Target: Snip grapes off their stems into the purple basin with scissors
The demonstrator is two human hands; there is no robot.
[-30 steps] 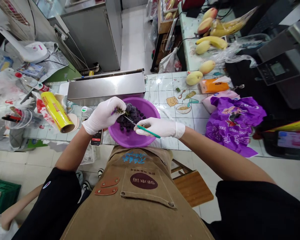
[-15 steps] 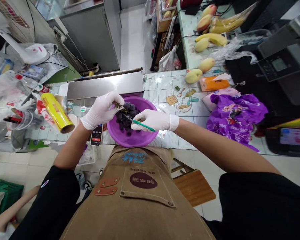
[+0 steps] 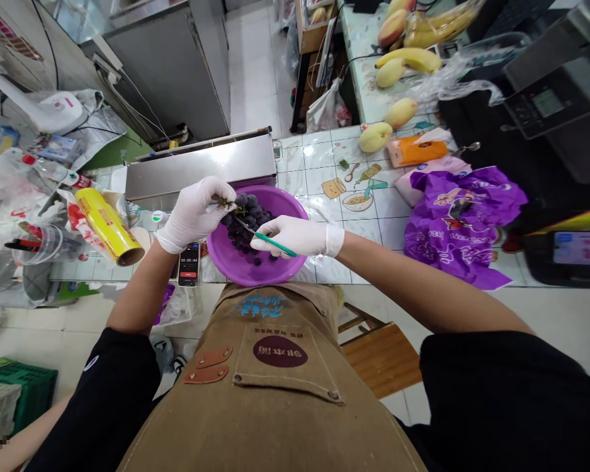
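Observation:
My left hand point(image 3: 196, 211), in a white glove, is closed on the stem end of a bunch of dark grapes point(image 3: 248, 211) over the left rim of a purple basin point(image 3: 285, 203). My gloved right hand point(image 3: 295, 236) grips green-handled scissors point(image 3: 275, 244). Their thin metal blades point up and left into the bunch, close to the stems. Part of the bunch rests inside the basin, where a few loose grapes point(image 3: 257, 260) lie at the bottom. The glove hides some of the stem and of the scissors' handle.
Behind the basin stands a long steel box point(image 3: 201, 164). A phone point(image 3: 189, 265) showing a timer and a yellow roll point(image 3: 109, 226) are at left. On the right lie a purple bag point(image 3: 459, 226), an orange tissue pack point(image 3: 417, 151) and mangoes point(image 3: 376, 137). A wooden stool point(image 3: 383, 359) stands below the table edge.
The view has shifted slightly. Both hands stay at the basin, the left still on the stem and the right still holding the scissors in the bunch. The phone timer has advanced one second.

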